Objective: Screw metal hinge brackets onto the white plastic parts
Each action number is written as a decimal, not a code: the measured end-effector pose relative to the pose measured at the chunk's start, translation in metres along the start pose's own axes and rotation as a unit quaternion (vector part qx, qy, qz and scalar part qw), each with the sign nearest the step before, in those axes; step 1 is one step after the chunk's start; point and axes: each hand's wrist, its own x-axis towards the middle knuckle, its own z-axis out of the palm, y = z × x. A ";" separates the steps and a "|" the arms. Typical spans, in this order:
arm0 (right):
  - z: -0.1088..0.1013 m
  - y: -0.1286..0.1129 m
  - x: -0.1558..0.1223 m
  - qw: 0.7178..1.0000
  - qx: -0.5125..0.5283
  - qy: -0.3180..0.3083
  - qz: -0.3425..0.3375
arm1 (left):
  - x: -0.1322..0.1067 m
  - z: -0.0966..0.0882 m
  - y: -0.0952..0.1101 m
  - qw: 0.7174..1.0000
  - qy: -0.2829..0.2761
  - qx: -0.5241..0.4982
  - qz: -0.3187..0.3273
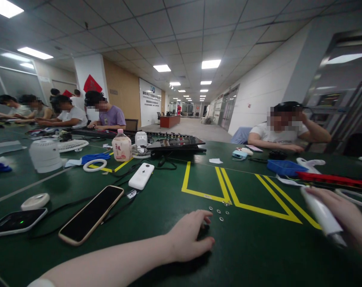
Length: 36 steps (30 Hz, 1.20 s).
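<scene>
My left hand (190, 234) rests low over the green table, thumb and fingers apart, with nothing visible between them. Just beyond its fingertips lie several small shiny metal rings (218, 211), like nuts or washers. More small metal pieces (227, 203) sit by the corner of the yellow tape outline. At the right edge, my right hand (344, 205) is wrapped round a white, tube-shaped object (321, 213) that tilts down toward a darker end. Blur hides what exactly this object is.
Yellow tape (205, 195) marks the green table. Leftward lie a phone (91, 215), a white power bank (141, 176), cables and a pink bottle (122, 146). A blue tray (285, 168) and a red strip (336, 180) lie at right. Across the table sits a person (288, 129); others sit at far left.
</scene>
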 end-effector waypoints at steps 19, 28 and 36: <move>0.089 -0.088 -0.192 0.848 0.099 -0.413 -0.316 | 0.005 -0.002 -0.003 1.000 -0.005 -0.009 0.007; 0.090 -0.058 -0.130 0.918 0.070 -0.243 -0.305 | 0.006 -0.005 0.000 0.999 -0.038 0.022 0.014; 0.021 0.044 -0.007 0.990 -0.059 0.112 -0.054 | 0.005 -0.007 0.003 0.999 -0.050 0.009 -0.003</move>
